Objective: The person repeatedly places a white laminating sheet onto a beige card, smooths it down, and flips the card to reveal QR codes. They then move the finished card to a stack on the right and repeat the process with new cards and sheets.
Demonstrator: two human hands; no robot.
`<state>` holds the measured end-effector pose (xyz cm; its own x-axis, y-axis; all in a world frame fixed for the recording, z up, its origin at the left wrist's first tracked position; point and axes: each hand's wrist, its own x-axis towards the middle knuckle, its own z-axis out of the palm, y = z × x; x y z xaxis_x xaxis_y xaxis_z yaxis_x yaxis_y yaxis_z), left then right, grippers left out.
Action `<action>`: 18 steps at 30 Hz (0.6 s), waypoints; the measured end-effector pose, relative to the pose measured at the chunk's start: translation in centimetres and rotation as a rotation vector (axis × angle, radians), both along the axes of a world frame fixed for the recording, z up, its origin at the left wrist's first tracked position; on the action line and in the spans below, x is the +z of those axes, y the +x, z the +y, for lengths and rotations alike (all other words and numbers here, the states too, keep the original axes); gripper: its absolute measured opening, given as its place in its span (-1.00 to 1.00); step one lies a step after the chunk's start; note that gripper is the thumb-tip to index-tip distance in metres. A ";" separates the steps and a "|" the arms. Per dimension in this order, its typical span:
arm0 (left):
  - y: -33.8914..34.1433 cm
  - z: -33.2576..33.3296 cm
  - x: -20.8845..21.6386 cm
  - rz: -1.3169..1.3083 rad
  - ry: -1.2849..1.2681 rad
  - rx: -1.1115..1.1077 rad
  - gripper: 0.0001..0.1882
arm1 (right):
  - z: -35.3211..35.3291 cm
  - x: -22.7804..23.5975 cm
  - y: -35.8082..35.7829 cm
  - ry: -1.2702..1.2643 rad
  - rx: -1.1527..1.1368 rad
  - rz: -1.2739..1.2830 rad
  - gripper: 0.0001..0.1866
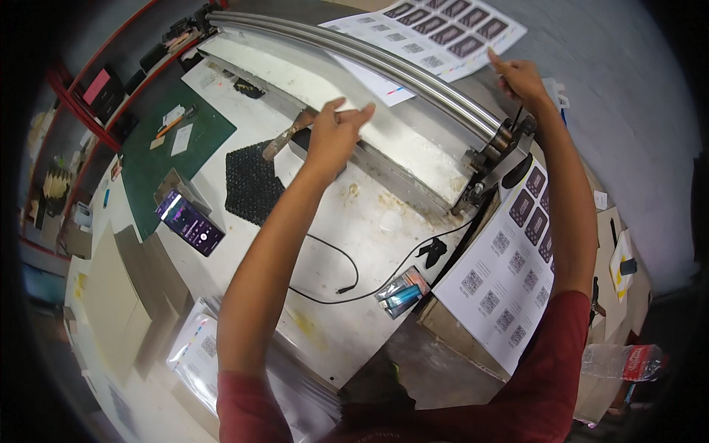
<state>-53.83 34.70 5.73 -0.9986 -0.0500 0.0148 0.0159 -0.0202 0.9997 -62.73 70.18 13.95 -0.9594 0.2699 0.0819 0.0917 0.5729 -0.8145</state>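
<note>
My left hand [336,140] is held over the near edge of a long white trough [288,70], its fingers apart with nothing in them. Just below it, a stained scraper [286,135] rests by the trough's edge, partly hidden by my hand. Long metal rollers [369,63] run along the far side of the trough. Beyond them lies a printed sheet [436,33] with dark labels and square codes. My right hand [521,80] is at that sheet's right edge, one finger stretched toward it; the other fingers are partly hidden. Another piece of paper [377,83] shows under the rollers.
Below my right arm lies a stack of printed sheets [491,295]. A lit phone [190,223], black textured mat [251,181], cable [354,273] and small packet [403,292] sit on the white table. A green cutting mat [162,177] is left; a plastic bottle [620,362] is lower right.
</note>
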 end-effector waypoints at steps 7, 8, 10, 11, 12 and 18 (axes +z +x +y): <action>1.8 -6.6 -1.2 -0.119 0.438 0.018 -0.54 | -2.9 1.0 10.1 0.238 -0.020 0.882 -0.58; 3.2 -8.4 -1.0 -0.114 0.447 0.009 -0.58 | -4.7 0.1 12.4 0.377 0.045 0.935 -0.65; 6.4 -11.6 -0.2 -0.061 0.515 -0.016 -0.57 | -9.0 -1.6 16.4 0.576 0.316 1.049 -0.78; 8.2 -13.4 0.7 -0.054 0.507 0.022 -0.58 | -11.1 -1.8 17.4 0.704 0.514 1.117 -0.75; 10.0 -14.4 1.9 -0.027 0.467 0.072 -0.58 | -13.0 -2.6 18.2 0.733 0.575 1.034 -0.64; 17.1 -19.6 8.3 0.070 0.577 0.016 -0.54 | -15.5 -7.8 15.0 0.785 0.519 0.927 -0.55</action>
